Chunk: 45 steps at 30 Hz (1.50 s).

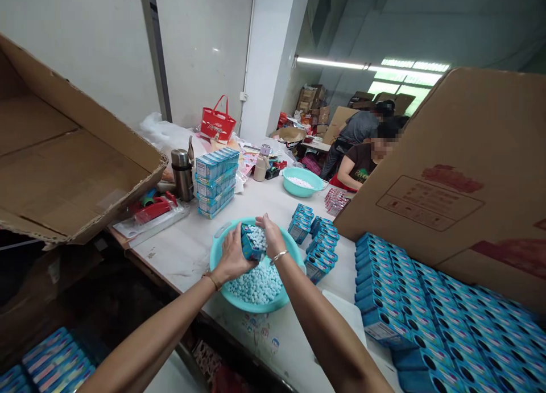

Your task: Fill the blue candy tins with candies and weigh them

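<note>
Over a turquoise basin of pale blue pellets, my left hand grips a small blue box from its left side. The box is tilted, and pellets heap up in its open side. My right hand is at the box's right, palm facing the heap and fingers stretched upward; whether it presses on the box is hard to see. To the right of the basin, several blue boxes stand in short rows.
Many blue boxes fill the right side below a big carton. Stacked boxes and a steel thermos stand behind left. An open carton overhangs the left. Another basin and two people are farther back.
</note>
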Available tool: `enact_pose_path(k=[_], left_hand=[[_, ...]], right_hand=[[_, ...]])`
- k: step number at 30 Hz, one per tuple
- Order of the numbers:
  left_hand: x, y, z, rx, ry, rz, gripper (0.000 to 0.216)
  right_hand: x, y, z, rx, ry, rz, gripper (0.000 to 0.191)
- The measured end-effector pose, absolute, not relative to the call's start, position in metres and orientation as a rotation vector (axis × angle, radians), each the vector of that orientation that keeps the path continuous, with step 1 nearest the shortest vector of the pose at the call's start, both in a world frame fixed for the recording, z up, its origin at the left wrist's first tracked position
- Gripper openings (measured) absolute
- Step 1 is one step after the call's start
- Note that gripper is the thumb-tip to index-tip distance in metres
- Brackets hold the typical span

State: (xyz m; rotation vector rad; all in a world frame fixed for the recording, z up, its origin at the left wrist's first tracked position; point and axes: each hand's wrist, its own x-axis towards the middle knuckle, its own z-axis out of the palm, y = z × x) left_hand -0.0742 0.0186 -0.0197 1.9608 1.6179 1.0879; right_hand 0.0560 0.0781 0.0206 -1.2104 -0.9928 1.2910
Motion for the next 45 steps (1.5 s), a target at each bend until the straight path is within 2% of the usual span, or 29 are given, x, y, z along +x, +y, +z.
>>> enact_pose_path(k=[9, 18, 27, 32, 37, 41, 45], left_hand=[[-0.078, 0.023, -0.019, 2.037, 1.544, 0.930, 0.122], [-0.069, 0.025, -0.024, 1.917, 1.434, 1.033, 0.125], [-0.072, 0.023, -0.025, 2.027, 1.315, 1.089, 0.120], [-0.089, 0.019, -0.021, 1.918, 1.216, 1.130, 0.123], [-0.091, 0.007, -0.013, 1.631, 1.037, 1.172, 0.122], [-0.079, 0.000, -0.012, 1.530, 0.986, 1.141, 0.124], [-0.076, -0.002, -0.011, 1.434, 0.914, 1.128, 0.127]], right_hand=[[0.056, 0.071, 0.021, -1.301, -1.028, 1.321, 0.069], [0.066, 0.068, 0.049, -1.323, -1.079, 1.541, 0.077], [0.054, 0.063, 0.063, -1.395, -1.056, 1.507, 0.080], [0.088, 0.067, 0.073, -1.285, -1.138, 1.659, 0.080], [0.102, 0.061, 0.048, -1.275, -1.053, 1.447, 0.069], [0.079, 0.052, 0.025, -1.215, -0.871, 1.598, 0.068], [0.076, 0.049, 0.022, -1.209, -0.773, 1.565, 0.065]])
